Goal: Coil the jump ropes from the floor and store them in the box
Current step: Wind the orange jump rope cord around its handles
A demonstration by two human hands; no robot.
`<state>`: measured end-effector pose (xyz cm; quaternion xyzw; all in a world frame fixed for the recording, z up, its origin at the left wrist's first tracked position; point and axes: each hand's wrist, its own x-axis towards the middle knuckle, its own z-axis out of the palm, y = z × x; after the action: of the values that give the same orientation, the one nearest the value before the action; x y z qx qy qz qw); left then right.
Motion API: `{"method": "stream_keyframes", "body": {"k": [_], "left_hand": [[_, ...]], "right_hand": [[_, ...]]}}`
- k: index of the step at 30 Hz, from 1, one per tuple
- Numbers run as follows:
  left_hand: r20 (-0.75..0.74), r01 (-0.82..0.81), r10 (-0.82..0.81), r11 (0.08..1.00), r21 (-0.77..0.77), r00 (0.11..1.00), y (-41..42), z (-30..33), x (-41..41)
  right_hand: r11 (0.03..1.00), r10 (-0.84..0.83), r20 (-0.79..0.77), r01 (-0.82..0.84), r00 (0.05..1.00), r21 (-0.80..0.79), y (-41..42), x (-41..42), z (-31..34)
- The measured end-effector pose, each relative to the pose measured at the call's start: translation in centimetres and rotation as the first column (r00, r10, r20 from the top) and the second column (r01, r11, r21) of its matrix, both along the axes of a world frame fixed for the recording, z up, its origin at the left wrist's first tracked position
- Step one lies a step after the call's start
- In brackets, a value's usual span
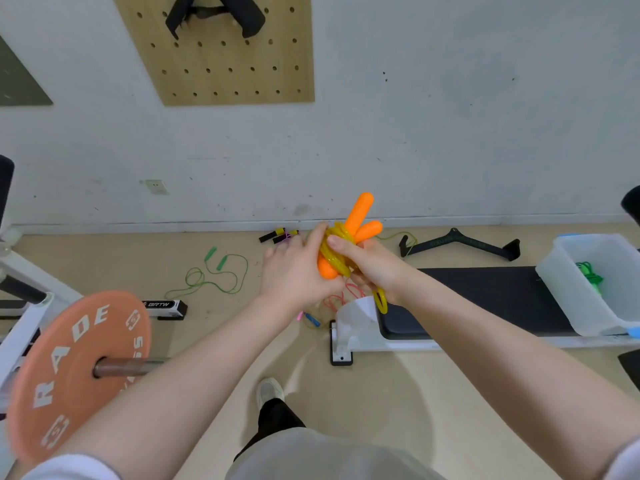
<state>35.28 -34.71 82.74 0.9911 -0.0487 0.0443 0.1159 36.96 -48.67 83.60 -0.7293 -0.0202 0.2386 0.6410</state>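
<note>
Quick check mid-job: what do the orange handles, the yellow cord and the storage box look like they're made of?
Orange handles: probably foam or soft rubber; matte, rounded, without glare. Yellow cord: likely PVC or vinyl; glossy, slightly translucent, holding springy loops between the left hand and right hand. Box: translucent frosted plastic; a green rope shows faintly through its wall.

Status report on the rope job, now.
Left hand and right hand both gripping the yellow jump rope, coiled round its orange handles. Box on the bench, green rope inside. Green rope on the floor still loose.
</note>
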Motion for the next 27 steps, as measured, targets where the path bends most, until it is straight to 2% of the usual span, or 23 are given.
{"method": "stream_keyframes", "body": {"k": [2, 5, 8, 10, 14, 15, 16, 17, 18, 19, 20, 21, 22, 23, 25, 27], "left_hand": [[0.026, -0.003, 0.000, 0.993, 0.120, 1.000, 0.2, -0.3, 0.1], [0.202, 0.016, -0.079, 0.955, 0.296, 0.976, 0.5, -0.7, 0.0], [0.242, 0.000, -0.125, 0.889, 0.458, 0.962, 0.9, -1.2, 0.2], [0.292, -0.033, -0.121, 0.882, 0.471, 0.949, 1.0, -0.7, 0.3], [0.291, 0.103, -0.234, 0.909, 0.404, 0.928, 1.4, 0.5, 0.4], [0.262, 0.187, -0.282, 0.923, 0.336, 0.923, 1.6, 0.8, 0.6], [0.188, 0.273, -0.307, 0.944, 0.186, 0.933, 1.9, 1.4, 0.7], [0.086, 0.314, -0.310, 0.948, -0.049, 0.947, 2.4, 1.8, 0.8], [0.050, 0.286, -0.285, 0.907, -0.310, 0.957, 2.6, 2.2, 0.7], [0.047, 0.209, -0.222, 0.801, -0.560, 0.974, 2.9, 2.0, 0.7], [0.017, 0.107, -0.146, 0.633, -0.767, 0.989, 2.9, 1.6, 0.6], [-0.043, 0.014, -0.120, 0.439, -0.899, 0.992, 2.6, 1.3, 0.3], [-0.096, -0.051, -0.156, 0.270, -0.961, 0.983, 2.0, 1.1, -0.1], [-0.112, -0.078, -0.195, 0.173, -0.982, 0.974, 1.4, 0.7, -0.3], [-0.064, -0.046, -0.155, 0.116, -0.992, 0.986, 0.0, 0.8, -0.6], [0.009, 0.011, -0.026, 0.093, -0.996, 1.000, -0.9, 1.8, -0.4]], "right_hand": [[0.999, -0.045, -0.033, 0.044, 0.998, -0.021, 0.3, -0.1, -0.4], [0.995, -0.029, -0.099, 0.020, 0.995, -0.094, 0.7, -0.1, -0.5], [0.981, -0.014, -0.123, -0.010, 0.992, -0.191, 0.8, -0.3, -0.3], [0.978, -0.050, -0.146, 0.018, 0.988, -0.210, 1.1, -0.5, -0.3], [0.988, -0.116, -0.223, 0.089, 0.968, -0.129, 1.3, -0.6, -0.5], [0.990, -0.123, -0.247, 0.103, 0.961, -0.093, 1.2, -0.6, -0.6], [0.991, -0.134, -0.278, 0.125, 0.951, -0.049, 0.9, -0.6, -0.6], [0.987, -0.147, -0.324, 0.159, 0.935, 0.009, 0.6, -0.6, -0.6], [0.976, -0.152, -0.377, 0.200, 0.914, 0.091, 0.3, -0.5, -0.5], [0.954, -0.136, -0.422, 0.234, 0.896, 0.189, 0.1, -0.4, -0.4], [0.924, -0.100, -0.448, 0.250, 0.888, 0.289, 0.0, -0.2, 0.0], [0.890, -0.053, -0.455, 0.249, 0.889, 0.382, 0.1, -0.2, 0.4], [0.853, -0.009, -0.456, 0.245, 0.890, 0.462, 0.4, -0.2, 1.0], [0.817, 0.023, -0.454, 0.245, 0.890, 0.521, 0.9, -0.2, 1.5], [0.774, 0.068, -0.433, 0.226, 0.899, 0.591, 2.0, -0.6, 2.6], [0.764, 0.110, -0.420, 0.194, 0.901, 0.615, 2.9, -0.9, 3.2]]}}
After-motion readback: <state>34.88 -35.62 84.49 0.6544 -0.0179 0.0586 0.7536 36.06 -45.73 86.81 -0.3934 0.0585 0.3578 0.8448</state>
